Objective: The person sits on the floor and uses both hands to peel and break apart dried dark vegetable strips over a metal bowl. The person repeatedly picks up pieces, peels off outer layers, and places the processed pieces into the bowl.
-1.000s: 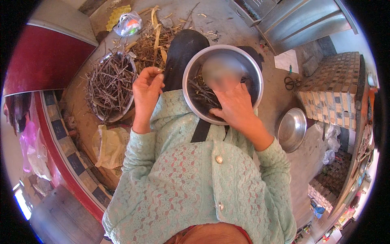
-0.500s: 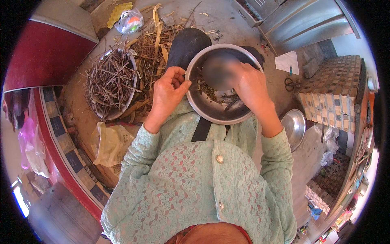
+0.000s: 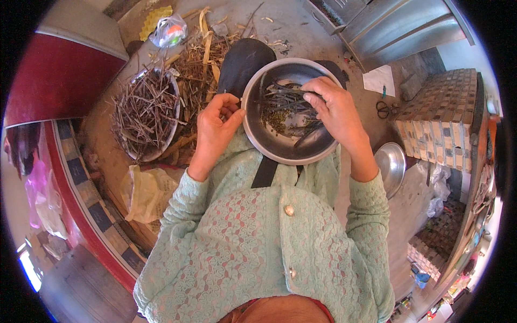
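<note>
A crumpled clear plastic bag (image 3: 168, 30) lies on the concrete floor (image 3: 301, 27) beyond a round steel bowl (image 3: 280, 148) on the lap. The right hand (image 3: 336, 110) pinches dark pods (image 3: 285, 97) inside it; the left hand (image 3: 215, 129) curls on its rim.

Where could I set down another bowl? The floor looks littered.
Bare floor lies beyond the steel bowl, between it and the metal sheets, and beside the paper. Crowded: the twig basin and dry husks by the left hand.

The left hand (image 3: 218, 126) grips the steel bowl (image 3: 269, 148) by its rim. The right hand (image 3: 336, 110) pinches dark pods (image 3: 285, 97) inside it.
</note>
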A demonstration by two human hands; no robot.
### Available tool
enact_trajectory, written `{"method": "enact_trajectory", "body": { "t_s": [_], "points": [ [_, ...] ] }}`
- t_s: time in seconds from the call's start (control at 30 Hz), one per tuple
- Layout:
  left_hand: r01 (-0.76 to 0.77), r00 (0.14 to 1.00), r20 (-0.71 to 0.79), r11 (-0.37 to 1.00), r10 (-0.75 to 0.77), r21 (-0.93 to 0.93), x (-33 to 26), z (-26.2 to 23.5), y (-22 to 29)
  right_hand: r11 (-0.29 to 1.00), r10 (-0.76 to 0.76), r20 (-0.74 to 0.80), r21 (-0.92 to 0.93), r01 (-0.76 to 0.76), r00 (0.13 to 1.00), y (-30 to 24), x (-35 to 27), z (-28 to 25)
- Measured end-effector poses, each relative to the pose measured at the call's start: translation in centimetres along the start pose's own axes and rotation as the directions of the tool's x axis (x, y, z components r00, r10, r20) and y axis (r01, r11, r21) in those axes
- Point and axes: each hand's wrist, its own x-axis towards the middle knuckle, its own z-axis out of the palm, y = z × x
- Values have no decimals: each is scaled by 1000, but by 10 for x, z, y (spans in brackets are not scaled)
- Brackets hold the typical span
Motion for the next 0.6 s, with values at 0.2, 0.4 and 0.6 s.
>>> {"method": "enact_trajectory", "body": {
  "t_s": [0.2, 0.4, 0.6],
  "points": [
    [-194, 969, -124, 968, 215, 161, -7, -1, 17, 991, -31, -52, 127, 37, 998, -7, -13, 5],
    [-476, 876, 20, 857, 482, 197, 2, 17, 39, 991, -128, -105, 12, 130, 986, -10, -21, 9],
    [-497, 868, 139, 843, 477, 205, 5, 34, 28, 969, -220, -159, -152, 196, 962, -12, -20, 15]
  ]
}}
